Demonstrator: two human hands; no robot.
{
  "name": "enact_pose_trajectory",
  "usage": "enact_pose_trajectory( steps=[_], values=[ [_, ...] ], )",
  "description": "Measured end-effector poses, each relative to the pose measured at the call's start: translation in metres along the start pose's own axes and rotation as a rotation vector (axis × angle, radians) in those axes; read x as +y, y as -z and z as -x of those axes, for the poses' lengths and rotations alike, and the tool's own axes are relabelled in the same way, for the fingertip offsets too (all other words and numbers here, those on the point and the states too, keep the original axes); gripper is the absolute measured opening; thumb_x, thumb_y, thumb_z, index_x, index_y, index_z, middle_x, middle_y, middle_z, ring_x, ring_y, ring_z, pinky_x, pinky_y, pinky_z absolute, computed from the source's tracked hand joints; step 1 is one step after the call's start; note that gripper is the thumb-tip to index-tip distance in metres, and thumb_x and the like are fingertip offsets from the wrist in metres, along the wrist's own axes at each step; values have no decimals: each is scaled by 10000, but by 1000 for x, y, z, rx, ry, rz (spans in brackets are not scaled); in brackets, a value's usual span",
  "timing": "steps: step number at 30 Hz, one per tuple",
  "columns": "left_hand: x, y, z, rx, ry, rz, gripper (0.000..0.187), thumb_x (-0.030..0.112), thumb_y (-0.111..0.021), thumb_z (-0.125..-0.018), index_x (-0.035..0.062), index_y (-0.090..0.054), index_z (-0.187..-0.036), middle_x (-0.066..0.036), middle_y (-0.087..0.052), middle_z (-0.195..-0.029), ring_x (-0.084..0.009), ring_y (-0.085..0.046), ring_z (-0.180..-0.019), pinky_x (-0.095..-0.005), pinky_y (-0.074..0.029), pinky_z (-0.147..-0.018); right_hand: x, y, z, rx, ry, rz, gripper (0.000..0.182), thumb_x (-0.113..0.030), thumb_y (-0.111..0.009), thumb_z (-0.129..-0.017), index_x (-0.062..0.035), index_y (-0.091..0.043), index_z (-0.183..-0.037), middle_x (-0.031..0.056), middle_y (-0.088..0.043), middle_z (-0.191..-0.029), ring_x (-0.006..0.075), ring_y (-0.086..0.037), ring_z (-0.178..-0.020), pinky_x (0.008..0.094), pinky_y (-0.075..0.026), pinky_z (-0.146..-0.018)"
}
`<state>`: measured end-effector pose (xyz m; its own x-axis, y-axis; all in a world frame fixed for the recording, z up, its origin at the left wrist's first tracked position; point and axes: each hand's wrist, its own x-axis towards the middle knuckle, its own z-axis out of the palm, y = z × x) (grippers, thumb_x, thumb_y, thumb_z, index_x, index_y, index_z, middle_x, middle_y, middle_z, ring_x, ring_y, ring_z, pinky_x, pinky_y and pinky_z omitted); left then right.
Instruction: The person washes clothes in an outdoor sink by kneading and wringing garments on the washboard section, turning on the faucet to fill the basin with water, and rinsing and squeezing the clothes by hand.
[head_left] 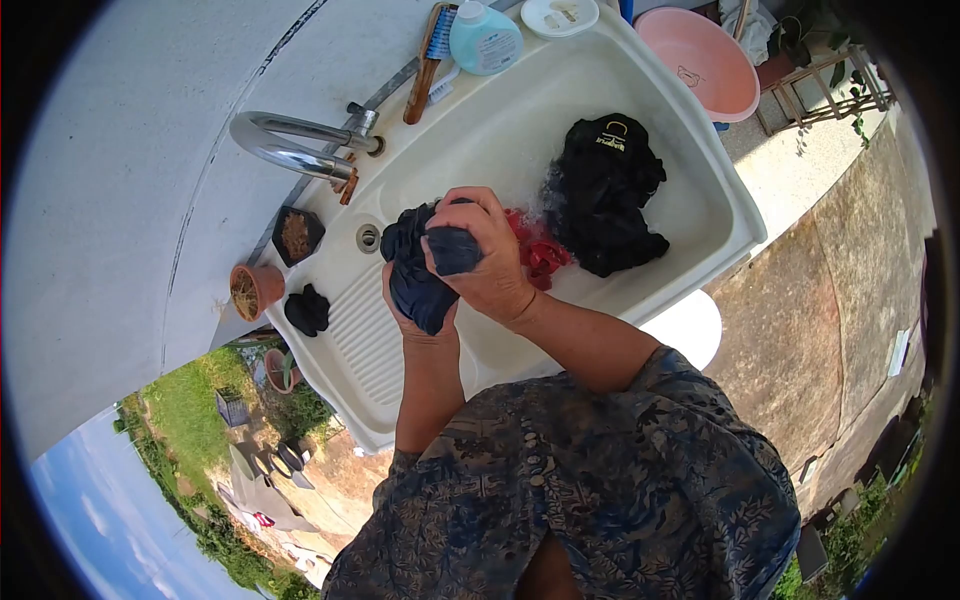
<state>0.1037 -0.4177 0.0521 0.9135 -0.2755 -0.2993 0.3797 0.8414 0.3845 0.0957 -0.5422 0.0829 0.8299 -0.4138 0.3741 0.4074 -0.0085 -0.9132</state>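
Over the white sink (500,350), both my hands are closed on one bunched dark navy cloth (415,275). My left hand (408,318) grips it from below, its fingers mostly hidden behind the folds. My right hand (488,250) is wrapped round the other end, and a wad of the cloth bulges out of the fist. Just beyond my right hand a red cloth (543,255) lies in the basin, partly covered by the hand. A black garment (605,195) with a small yellow print lies soaked beside it, with suds along its edge.
A chrome tap (290,145) arches at the sink's back edge. A wooden brush (428,75), a light-blue bottle (487,40) and a white soap dish (560,15) stand on the rim. Small black cloth (307,310) lies near the ribbed washboard (372,325). A pink basin (705,60) is beyond.
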Motion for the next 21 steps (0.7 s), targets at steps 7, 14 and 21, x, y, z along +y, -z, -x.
enact_pose_trajectory(
  steps=[7, 14, 21],
  values=[
    [-22, -43, -1, 78, -656, -1429, 357, -125, -462, -720, 6, -599, -1024, -170, -594, -1135, -314, -547, -1118, -385, -437, -956, 39, 29, -4, 253, -1218, -961, 168, -38, -578, -835, -28, -552, -1000, 63, -607, -860, 175, -625, -719, 239, -525, -659],
    [-30, -77, 6, -838, -813, -1955, 335, -87, -588, -568, 41, -621, -876, -126, -601, -989, -331, -568, -1035, -453, -433, -946, 62, 71, -14, -657, -1196, -619, 241, -227, -616, -811, -34, -612, -956, 72, -652, -874, 165, -638, -712, 288, -527, -645],
    [-50, -87, 11, -1244, -906, -2107, 215, 41, -599, -537, 13, -615, -750, -106, -568, -842, -259, -557, -842, -417, -438, -831, 129, 41, -30, -1386, -406, -381, 330, -325, -619, -823, -56, -610, -1015, 47, -658, -888, 174, -638, -727, 295, -522, -670]
  ],
)
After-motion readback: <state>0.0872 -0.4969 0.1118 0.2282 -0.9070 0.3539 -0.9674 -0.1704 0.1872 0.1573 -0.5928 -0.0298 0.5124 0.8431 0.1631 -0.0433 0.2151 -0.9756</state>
